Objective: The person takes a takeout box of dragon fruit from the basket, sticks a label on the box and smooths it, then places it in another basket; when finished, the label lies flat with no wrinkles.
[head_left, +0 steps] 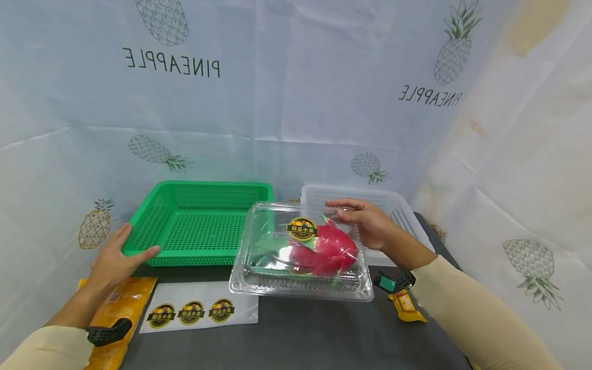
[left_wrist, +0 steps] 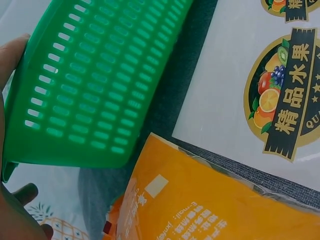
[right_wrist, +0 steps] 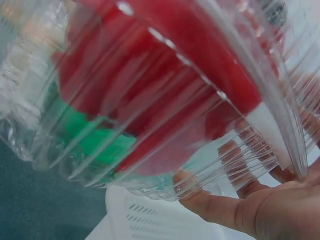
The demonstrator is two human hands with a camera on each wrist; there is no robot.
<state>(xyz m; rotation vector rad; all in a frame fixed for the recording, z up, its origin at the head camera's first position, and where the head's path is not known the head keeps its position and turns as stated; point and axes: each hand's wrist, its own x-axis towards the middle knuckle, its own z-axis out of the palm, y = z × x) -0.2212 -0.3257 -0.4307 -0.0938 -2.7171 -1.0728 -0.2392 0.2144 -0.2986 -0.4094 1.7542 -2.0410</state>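
My right hand (head_left: pixel 370 223) grips a clear plastic clamshell box (head_left: pixel 263 295) by its back right corner. The box hangs tilted above the dark table. Inside lies a red dragon fruit (head_left: pixel 335 246) with green tips, and a round black-and-gold label (head_left: pixel 302 229) sits on the lid. In the right wrist view the fingers (right_wrist: pixel 215 210) show against the ribbed side of the box. At the front left corner of a green plastic basket (head_left: pixel 199 187), my left hand (head_left: pixel 115 259) stands with the thumb spread over the rim and the fingers outside the left wall.
Behind the box stands a white basket (head_left: pixel 398 203). A white sheet (head_left: pixel 245 314) with three round labels lies in front of the green basket. An orange packet (head_left: pixel 143 290) lies under my left forearm, and a small yellow wrapped piece (head_left: pixel 405 307) near my right wrist.
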